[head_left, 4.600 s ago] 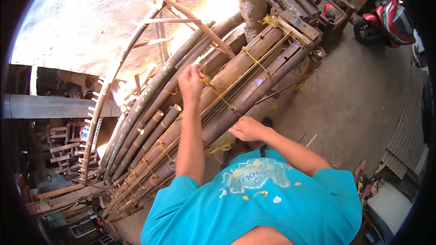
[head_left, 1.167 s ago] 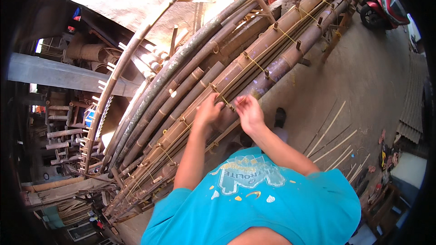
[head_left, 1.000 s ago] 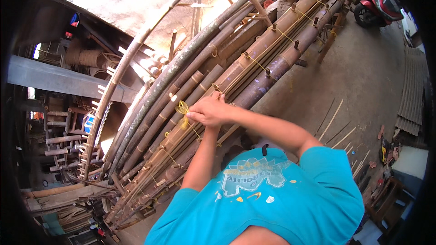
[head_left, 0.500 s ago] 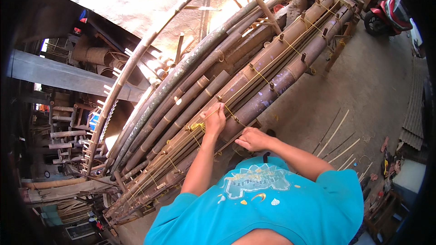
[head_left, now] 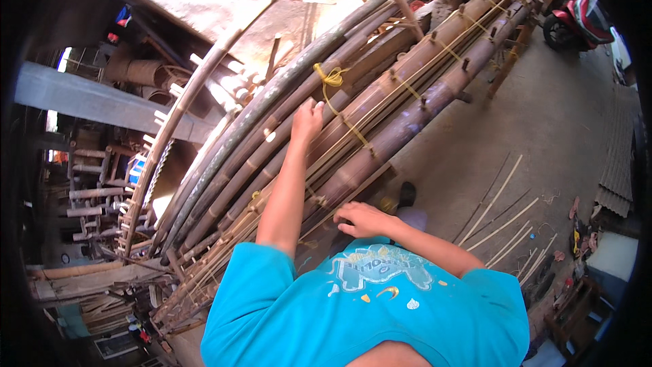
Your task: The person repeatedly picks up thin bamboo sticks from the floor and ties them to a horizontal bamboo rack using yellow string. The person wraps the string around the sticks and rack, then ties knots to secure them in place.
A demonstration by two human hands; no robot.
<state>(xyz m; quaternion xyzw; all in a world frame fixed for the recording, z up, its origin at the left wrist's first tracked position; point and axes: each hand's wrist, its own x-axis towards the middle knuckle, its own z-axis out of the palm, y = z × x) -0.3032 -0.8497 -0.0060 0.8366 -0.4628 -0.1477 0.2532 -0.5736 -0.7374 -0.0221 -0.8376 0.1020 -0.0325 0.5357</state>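
Note:
Over the long brown bamboo poles (head_left: 272, 141) my left hand (head_left: 308, 120) is raised with its fingers curled closed. What it holds, if anything, is hidden. Just beyond it a looped bundle of yellow cord (head_left: 331, 76) hangs or lies above the poles, apart from the hand. Its single strand runs down across the bamboo frame (head_left: 414, 124) to a peg at the near pole. My right hand (head_left: 368, 219) is held low beside the frame's near side, fingers loosely bent and apart, nothing seen in them. Thin bamboo strips (head_left: 380, 112) lie lengthwise between the frame's two thick poles.
A curved bamboo piece with short pegs (head_left: 178, 110) arches at the left. Loose strips (head_left: 499, 197) lie on the concrete floor at the right. A red motorbike (head_left: 583, 17) stands at the far right. Bamboo pieces (head_left: 95, 194) are stacked at the left.
My left hand has moved up and away from the frame, and the yellow cord bundle, formerly by that hand, is now farther off. My right hand has shifted slightly left and its fingers have loosened.

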